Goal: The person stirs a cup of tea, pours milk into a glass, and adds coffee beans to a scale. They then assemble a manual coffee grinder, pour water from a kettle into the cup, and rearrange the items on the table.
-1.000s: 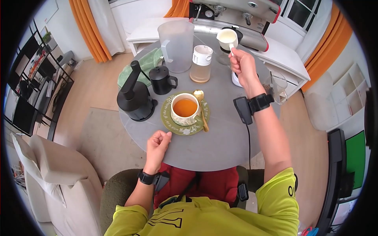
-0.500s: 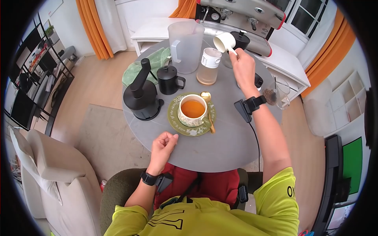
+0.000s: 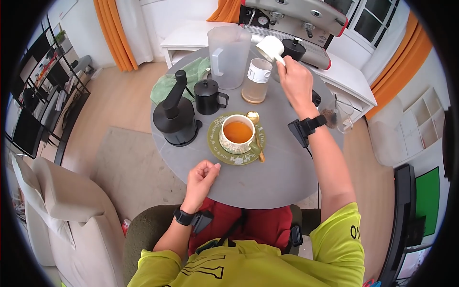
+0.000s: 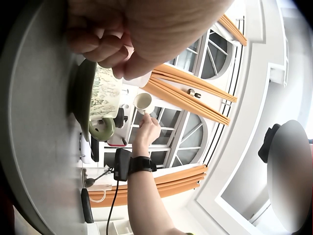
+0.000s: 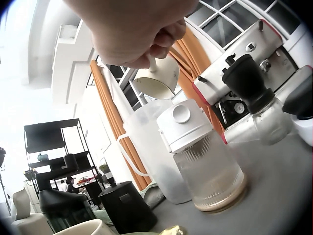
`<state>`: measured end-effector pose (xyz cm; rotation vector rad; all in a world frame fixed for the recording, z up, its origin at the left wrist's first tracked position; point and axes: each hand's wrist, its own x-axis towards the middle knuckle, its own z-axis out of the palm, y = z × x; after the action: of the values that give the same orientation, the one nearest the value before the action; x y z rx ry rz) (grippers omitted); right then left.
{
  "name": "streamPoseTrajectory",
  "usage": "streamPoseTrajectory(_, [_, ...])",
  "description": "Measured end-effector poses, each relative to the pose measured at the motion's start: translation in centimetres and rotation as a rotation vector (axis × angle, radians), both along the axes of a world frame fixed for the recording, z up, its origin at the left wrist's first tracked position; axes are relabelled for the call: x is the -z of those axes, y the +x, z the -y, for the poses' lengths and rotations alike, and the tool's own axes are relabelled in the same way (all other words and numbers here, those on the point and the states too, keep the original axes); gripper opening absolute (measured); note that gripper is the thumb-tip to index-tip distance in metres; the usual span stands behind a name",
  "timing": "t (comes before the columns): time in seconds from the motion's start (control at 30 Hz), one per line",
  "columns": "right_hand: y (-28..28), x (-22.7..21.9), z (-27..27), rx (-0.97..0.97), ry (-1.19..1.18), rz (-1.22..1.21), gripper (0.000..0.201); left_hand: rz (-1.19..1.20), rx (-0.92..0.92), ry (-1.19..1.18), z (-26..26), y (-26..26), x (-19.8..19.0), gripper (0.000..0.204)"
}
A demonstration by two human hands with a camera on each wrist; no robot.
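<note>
My right hand grips the handle of a small cream-coloured jug and holds it raised and tipped, its spout lip toward a clear container with a white top. A little pale brown liquid shows at the container's base. At the near table edge, my left hand rests with loosely curled fingers and holds nothing. Just beyond it stands a patterned cup of amber-brown liquid on a green saucer. A gold spoon lies along the saucer's right side.
Left on the round grey table stand a black hand-cranked device and a black lidded pot. Behind are a tall translucent pitcher and a green cloth. A black-topped grinder stands back right, before an espresso machine.
The right hand has swung the jug left, from upright at the back right to tipped by the white-topped container. The left hand stays at the table edge.
</note>
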<state>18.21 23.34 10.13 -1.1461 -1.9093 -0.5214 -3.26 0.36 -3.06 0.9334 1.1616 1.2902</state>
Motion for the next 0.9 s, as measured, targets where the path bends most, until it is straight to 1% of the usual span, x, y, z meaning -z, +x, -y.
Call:
streamPoseTrajectory(0.07, [0.2,0.0,-0.1,0.001,0.005,-0.005,0.022,-0.014,0.004,0.003,0.0,0.0,0.0,0.022])
streamPoseTrajectory(0.13, [0.3,0.2,-0.5,0.005,-0.069,-0.224,0.024,-0.015,0.000,-0.014,0.0,0.0,-0.2,0.022])
streamPoseTrajectory(0.17, [0.5,0.2,-0.7,0.007,-0.069,-0.227,0.024,-0.018,0.002,-0.015,0.0,-0.1,-0.2,0.022])
streamPoseTrajectory(0.23, [1.6,0.1,-1.1,-0.128,-0.374,-0.736,0.025,-0.003,0.003,-0.014,0.1,-0.1,-0.1,0.022])
streamPoseTrajectory(0.27, [2.3,0.5,-1.6,-0.224,-0.471,-0.907,0.026,-0.006,0.004,-0.015,0.1,-0.1,-0.1,0.022])
streamPoseTrajectory(0.3, [2.8,0.8,-1.5,-0.223,-0.472,-0.910,0.026,0.001,0.003,-0.020,0.1,-0.1,-0.2,0.022])
streamPoseTrajectory(0.37, [3.9,1.7,-1.0,-0.360,-0.694,-1.305,0.029,0.006,0.005,-0.025,0.1,0.0,-0.3,0.021])
streamPoseTrajectory(0.43, [4.8,3.4,-0.6,-0.361,-0.724,-1.327,0.029,0.025,-0.010,-0.011,0.1,0.1,-0.3,0.024])
streamPoseTrajectory(0.5, [5.4,5.0,0.2,-0.362,-0.851,-1.402,0.029,0.016,-0.009,-0.008,0.0,0.1,-0.3,0.024])
streamPoseTrajectory(0.53, [5.7,5.8,0.6,-0.348,-0.898,-1.398,0.028,0.007,-0.011,-0.006,0.0,0.1,-0.2,0.024])
streamPoseTrajectory(0.57, [5.8,6.5,0.9,-0.348,-0.899,-1.400,0.028,0.005,-0.010,-0.007,0.0,0.0,-0.2,0.024])
streamPoseTrajectory(0.67, [5.8,8.1,2.0,-0.322,-1.096,-1.561,0.028,0.040,-0.009,-0.008,-0.1,0.0,-0.3,0.024])
streamPoseTrajectory(0.77, [5.8,9.6,2.1,-0.301,-1.134,-1.595,0.028,0.052,-0.010,-0.003,-0.2,-0.2,-0.4,0.024])
streamPoseTrajectory(0.83, [5.8,10.3,2.1,-0.310,-1.142,-1.585,0.029,0.046,0.045,-0.043,-0.3,-0.5,-0.5,0.023])
streamPoseTrajectory(0.9, [5.9,11.0,2.0,-0.333,-1.199,-1.587,0.028,0.068,0.042,-0.052,-0.4,-0.6,-0.7,0.023])
